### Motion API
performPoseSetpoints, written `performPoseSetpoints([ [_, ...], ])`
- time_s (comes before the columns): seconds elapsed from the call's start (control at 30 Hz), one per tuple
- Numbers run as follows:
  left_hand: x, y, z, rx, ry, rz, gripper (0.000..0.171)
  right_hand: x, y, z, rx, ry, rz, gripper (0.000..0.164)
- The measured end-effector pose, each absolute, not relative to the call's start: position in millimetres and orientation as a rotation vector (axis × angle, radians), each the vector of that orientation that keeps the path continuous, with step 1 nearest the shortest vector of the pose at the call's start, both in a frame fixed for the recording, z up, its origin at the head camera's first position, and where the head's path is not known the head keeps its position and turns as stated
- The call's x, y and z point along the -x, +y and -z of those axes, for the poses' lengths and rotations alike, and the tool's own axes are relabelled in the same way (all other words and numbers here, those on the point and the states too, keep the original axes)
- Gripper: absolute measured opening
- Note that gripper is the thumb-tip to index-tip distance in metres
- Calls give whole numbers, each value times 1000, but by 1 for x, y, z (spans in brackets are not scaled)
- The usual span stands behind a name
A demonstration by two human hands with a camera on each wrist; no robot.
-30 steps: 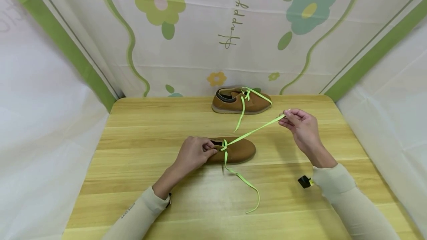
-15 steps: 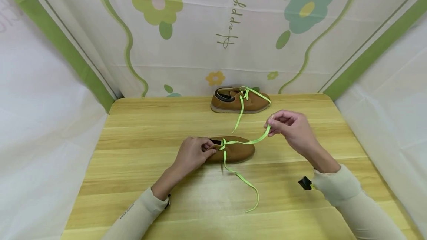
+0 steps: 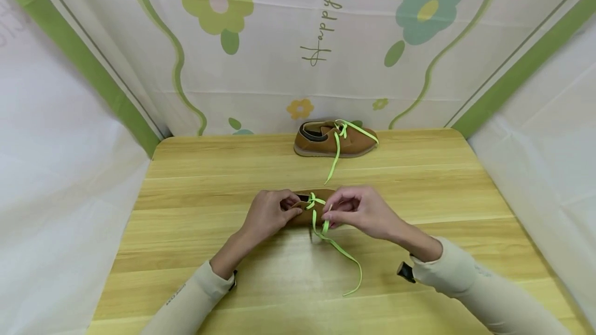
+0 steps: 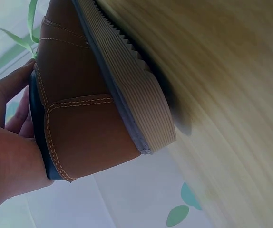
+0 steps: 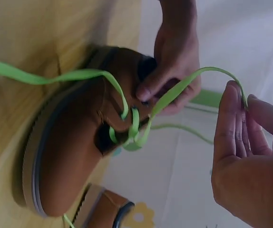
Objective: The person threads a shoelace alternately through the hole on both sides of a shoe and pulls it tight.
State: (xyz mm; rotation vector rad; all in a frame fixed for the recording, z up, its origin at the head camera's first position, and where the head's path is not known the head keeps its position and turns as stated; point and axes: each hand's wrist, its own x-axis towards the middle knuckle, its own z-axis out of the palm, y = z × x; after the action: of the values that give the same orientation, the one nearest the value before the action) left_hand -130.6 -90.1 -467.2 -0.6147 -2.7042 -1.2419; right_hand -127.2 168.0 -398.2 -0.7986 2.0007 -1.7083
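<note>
A brown leather shoe with a pale ribbed sole stands on the wooden table, toe to the right in the head view. My left hand holds it at the ankle opening, thumb on the eyelet flap and fingers inside. Between thumb and fingers, my right hand pinches one end of the bright green shoelace, above the front of the shoe. That lace end arcs from the eyelets up to the fingertips in the right wrist view. The lace's other end hangs over the near side and trails across the table.
A matching brown shoe with loosely hanging green laces stands at the table's back edge. Behind it rises a white curtain with printed flowers; white panels flank the wooden table.
My right hand has come left and toward the body with the lace end, from beyond the toe to over the shoe's front. The lace went slack; my left hand stayed put.
</note>
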Motion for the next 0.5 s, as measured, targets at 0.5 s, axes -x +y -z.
performPoseSetpoints([
  [0.5,130,-90,464,546,-2542,1461,6,101,120,456,1139,2120,1408,4],
])
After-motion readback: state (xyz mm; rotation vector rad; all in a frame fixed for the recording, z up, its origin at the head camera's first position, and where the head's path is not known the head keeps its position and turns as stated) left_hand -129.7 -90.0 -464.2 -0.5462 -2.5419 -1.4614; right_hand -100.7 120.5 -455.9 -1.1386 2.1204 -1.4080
